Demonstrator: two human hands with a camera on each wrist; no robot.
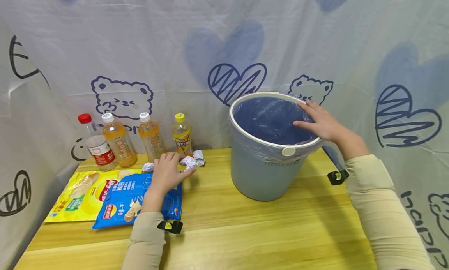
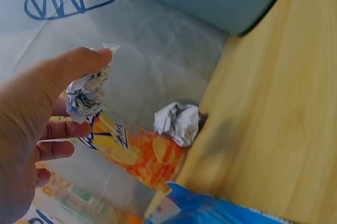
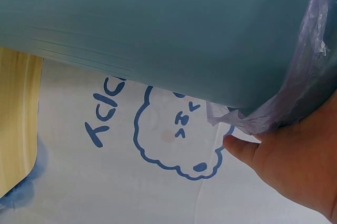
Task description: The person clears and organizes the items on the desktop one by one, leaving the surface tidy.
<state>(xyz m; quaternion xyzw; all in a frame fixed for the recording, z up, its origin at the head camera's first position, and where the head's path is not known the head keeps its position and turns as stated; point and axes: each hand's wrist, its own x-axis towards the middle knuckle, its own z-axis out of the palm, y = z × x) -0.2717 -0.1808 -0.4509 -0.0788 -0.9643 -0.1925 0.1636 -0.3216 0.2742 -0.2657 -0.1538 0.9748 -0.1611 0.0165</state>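
My left hand (image 1: pixel 165 175) reaches over the chip bags. Between its thumb and fingers it pinches a crumpled paper ball (image 2: pixel 86 95). Another crumpled paper ball (image 2: pixel 178 123) lies on the table beyond it, by the base of a yellow-capped drink bottle (image 1: pixel 182 137). My right hand (image 1: pixel 324 124) rests at the right side of the rim of a grey-blue trash bin (image 1: pixel 261 180), its fingers fairly straight. A clear plastic liner (image 3: pixel 295 84) is folded over that rim. In the right wrist view, part of this hand is cut off by the frame edge.
A red-capped bottle (image 1: pixel 101 149) and two white-capped bottles, one at the left (image 1: pixel 119 143), stand along the back. A blue chip bag (image 1: pixel 117 202) overlaps a yellow chip bag (image 1: pixel 78 198). Another paper ball (image 1: pixel 148 167) lies behind them. A printed curtain (image 1: pixel 168 48) hangs behind the wooden table (image 1: pixel 224 239).
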